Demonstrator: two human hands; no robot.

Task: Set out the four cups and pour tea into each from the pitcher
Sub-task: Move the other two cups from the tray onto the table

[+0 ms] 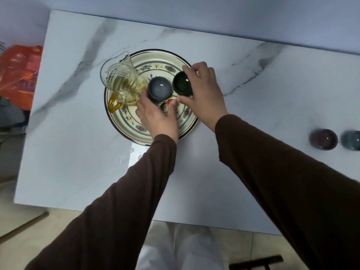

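Cups: two [323, 142] [351, 142] on tabletop [253, 94] at right; left hand [158, 115] fingers grip grey cup [160, 88], right hand [204, 88] dark cup [182, 82] on tray [124, 114]. Pitcher [121, 82] apparently unpoured.

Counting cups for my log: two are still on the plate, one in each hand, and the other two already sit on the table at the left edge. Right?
Not quite. The head view shows the two set-out cups, purple and blue, at the table's right edge. The rest holds: left hand grips the grey cup, right hand the dark cup, both on the plate.
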